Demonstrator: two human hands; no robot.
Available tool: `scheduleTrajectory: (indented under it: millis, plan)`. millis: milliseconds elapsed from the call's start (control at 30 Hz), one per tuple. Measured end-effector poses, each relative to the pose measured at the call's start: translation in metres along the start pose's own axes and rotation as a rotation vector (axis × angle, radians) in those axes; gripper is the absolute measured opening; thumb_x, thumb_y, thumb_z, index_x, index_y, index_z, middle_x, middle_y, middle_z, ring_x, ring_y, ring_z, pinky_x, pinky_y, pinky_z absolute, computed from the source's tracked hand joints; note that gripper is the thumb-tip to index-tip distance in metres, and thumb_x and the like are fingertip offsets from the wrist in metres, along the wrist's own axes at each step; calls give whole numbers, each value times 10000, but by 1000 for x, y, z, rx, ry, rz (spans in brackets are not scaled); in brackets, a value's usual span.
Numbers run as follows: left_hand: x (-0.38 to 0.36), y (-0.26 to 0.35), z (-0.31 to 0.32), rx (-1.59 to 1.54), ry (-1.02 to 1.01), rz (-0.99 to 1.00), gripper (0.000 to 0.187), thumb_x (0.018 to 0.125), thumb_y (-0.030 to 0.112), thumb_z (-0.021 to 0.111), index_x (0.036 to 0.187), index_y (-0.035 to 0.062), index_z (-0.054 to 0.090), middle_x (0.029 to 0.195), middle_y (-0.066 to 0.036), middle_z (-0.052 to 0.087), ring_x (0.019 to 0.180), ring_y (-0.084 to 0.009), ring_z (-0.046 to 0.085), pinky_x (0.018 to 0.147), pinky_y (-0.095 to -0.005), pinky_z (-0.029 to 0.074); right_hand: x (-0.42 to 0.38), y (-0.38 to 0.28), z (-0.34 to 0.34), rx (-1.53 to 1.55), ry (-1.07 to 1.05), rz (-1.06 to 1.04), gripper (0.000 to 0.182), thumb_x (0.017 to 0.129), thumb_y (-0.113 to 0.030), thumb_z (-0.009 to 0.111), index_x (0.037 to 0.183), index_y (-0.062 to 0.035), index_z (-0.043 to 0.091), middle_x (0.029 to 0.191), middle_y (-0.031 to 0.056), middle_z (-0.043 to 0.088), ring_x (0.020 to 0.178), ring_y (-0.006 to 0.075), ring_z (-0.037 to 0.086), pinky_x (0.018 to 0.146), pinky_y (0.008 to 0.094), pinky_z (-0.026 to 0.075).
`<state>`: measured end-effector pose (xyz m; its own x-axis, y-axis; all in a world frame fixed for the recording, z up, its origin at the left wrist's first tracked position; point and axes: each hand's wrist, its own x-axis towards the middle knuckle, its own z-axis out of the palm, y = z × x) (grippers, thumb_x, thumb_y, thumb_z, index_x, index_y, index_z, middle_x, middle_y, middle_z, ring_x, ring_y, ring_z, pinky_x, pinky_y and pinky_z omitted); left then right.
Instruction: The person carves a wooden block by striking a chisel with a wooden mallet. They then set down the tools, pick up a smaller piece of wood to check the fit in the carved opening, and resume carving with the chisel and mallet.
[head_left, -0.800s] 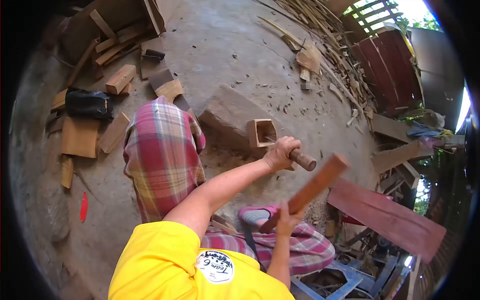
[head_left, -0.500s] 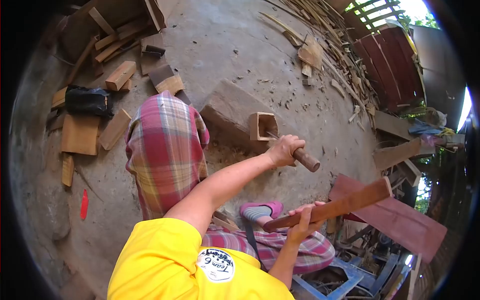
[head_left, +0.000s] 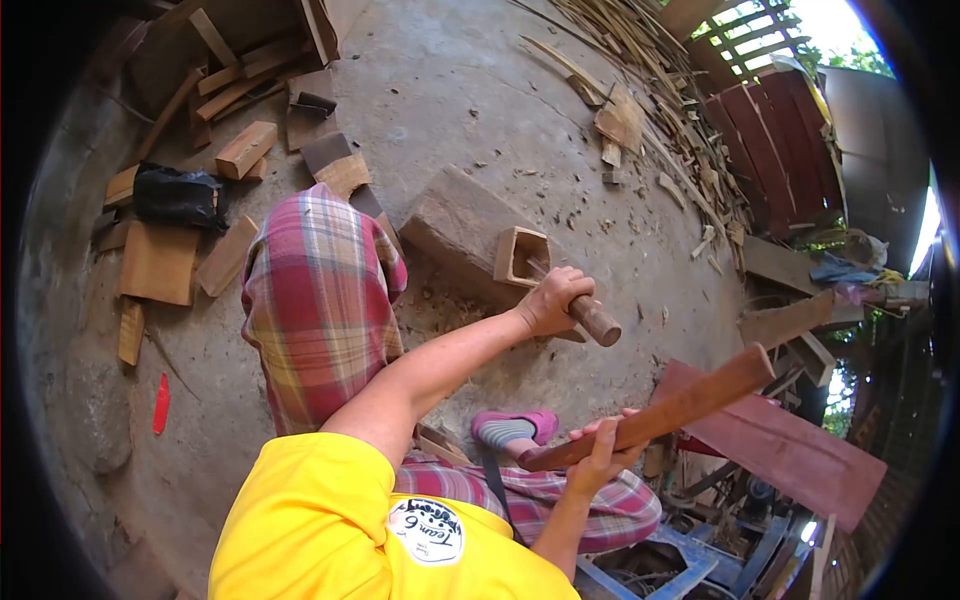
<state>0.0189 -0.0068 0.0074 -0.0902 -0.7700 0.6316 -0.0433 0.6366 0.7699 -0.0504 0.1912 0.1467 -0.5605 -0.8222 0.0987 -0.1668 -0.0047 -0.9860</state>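
Observation:
My left hand [head_left: 556,302] is closed around a chisel with a thick round wooden handle [head_left: 597,322]. The chisel's metal blade slants into the opening of a small hollow wooden box [head_left: 521,256]. That box rests against a large worn wooden block [head_left: 455,218] on the floor. Lower right, my right hand [head_left: 600,458] grips a long reddish-brown wooden bar [head_left: 695,402], its far end raised to the right, apart from the chisel.
Wood offcuts [head_left: 247,150] and a black-wrapped piece [head_left: 178,196] lie at the left, near a red object [head_left: 161,404]. Scrap strips [head_left: 680,120] line the upper right. A reddish board [head_left: 780,440] and blue metal frame [head_left: 690,560] are lower right.
The whole view has shifted slightly. The wooden bar is tilted a little more steeply, with its far end higher. Both hands keep their holds, and the chisel blade is still in the box.

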Motion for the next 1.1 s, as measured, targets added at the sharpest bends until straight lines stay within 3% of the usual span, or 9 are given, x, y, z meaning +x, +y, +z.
scheduleTrajectory:
  millis: [100,200,300,533,633,767,900,967,1100]
  plan:
    - [-3,-7,1,-20,61,-62,245,744,137,748,820,63,527,783,-124,557,794,-350,558,708,-421,431,-2,11,5,41,-17,-134,432,873,-141,678,1199,-48,412,796,46,532,569,128,544,523,269,521]
    - [2,-6,4,-34,69,-106,242,708,86,729,831,62,522,781,-128,560,799,-355,560,700,-424,435,2,45,8,-310,-197,276,595,805,-93,753,1274,3,400,802,68,552,504,150,567,460,288,496]
    - [5,-10,-1,-45,65,-118,250,662,23,690,839,60,517,776,-138,560,798,-362,563,686,-429,439,6,38,-2,-294,-182,257,553,796,-85,761,1234,8,437,793,67,545,490,145,559,438,281,486]
    - [24,-9,-11,-184,52,-299,202,705,7,677,830,35,521,748,-173,576,725,-338,592,632,-363,455,7,5,9,-11,-69,-140,412,841,-70,689,1172,-56,445,860,45,541,638,125,573,530,294,547]
    - [34,-7,-22,-213,37,-397,181,709,20,665,821,35,523,749,-187,578,747,-392,588,632,-394,449,12,34,25,-293,-275,264,487,818,-102,740,1205,-50,449,799,36,533,573,124,555,494,275,514]
    - [27,-8,-24,-242,164,-422,172,711,4,640,823,38,515,745,-184,550,748,-392,574,630,-396,439,8,22,28,-283,-246,302,557,806,-107,756,1263,-49,442,782,38,533,550,123,546,467,274,499]
    - [24,2,-15,-178,279,-218,210,662,-34,603,826,50,501,808,-156,544,831,-385,551,700,-425,438,18,3,18,-277,-162,8,614,784,-100,778,1278,1,428,847,48,549,552,125,532,504,269,460]
    - [24,9,-13,-115,149,-70,263,644,-54,618,858,52,509,813,-149,542,835,-361,560,714,-409,446,9,-37,29,-118,-113,23,587,794,-117,768,1263,22,443,887,73,562,628,147,559,583,283,482]
    - [6,-8,-6,-98,101,-140,252,642,-20,628,841,68,499,805,-145,548,824,-383,540,711,-452,430,6,-16,23,-32,-113,-180,550,797,-137,766,1233,22,472,923,97,574,672,164,590,613,292,496]
